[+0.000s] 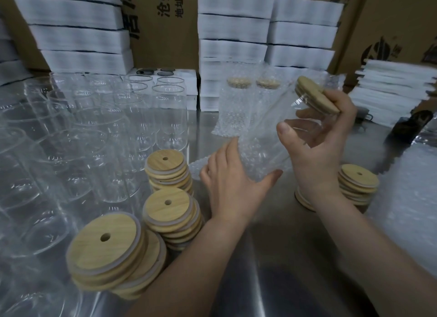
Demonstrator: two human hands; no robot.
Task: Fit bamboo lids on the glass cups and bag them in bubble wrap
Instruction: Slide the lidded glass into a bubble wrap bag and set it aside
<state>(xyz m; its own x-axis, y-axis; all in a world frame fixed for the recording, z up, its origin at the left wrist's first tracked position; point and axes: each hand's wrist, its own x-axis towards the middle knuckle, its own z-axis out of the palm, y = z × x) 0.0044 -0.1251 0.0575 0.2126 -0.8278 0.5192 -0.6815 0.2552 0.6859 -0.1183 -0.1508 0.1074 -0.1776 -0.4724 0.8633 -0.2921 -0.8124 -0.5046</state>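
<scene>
Holding: I see my right hand (316,137) at 2 o'clock, its grip curled round a clear glass cup (287,127), thumb on the near wall, fingers up by the rim.
Cup: tilted, mouth pointing to 1 o'clock, base toward 7 o'clock, lifted off the steel desk (260,257).
Lid: a round bamboo lid (316,96) sits on the cup's mouth, touching my right fingertips.
Left grip: my left hand (229,181), near centre, holds a clear bubble-wrap bag (255,155), thumb spread below it, fingers behind.
Bag: it wraps the cup's lower part; I cannot tell how far up it reaches.
Finished: two bagged lidded cups (236,103) stand upright at 12 o'clock, side by side.
Spare lids: three stacks of holed bamboo lids (170,217) run from centre to 7 o'clock; a fourth lid stack (358,181) sits at 4 o'clock, just beside my right wrist.
Empty glasses: a crowd of bare clear glasses (165,113) fills 9 to 11 o'clock.
Backdrop: stacked white foam sheets (236,28) stand against brown cardboard cartons (163,21) from 10 to 2 o'clock.
</scene>
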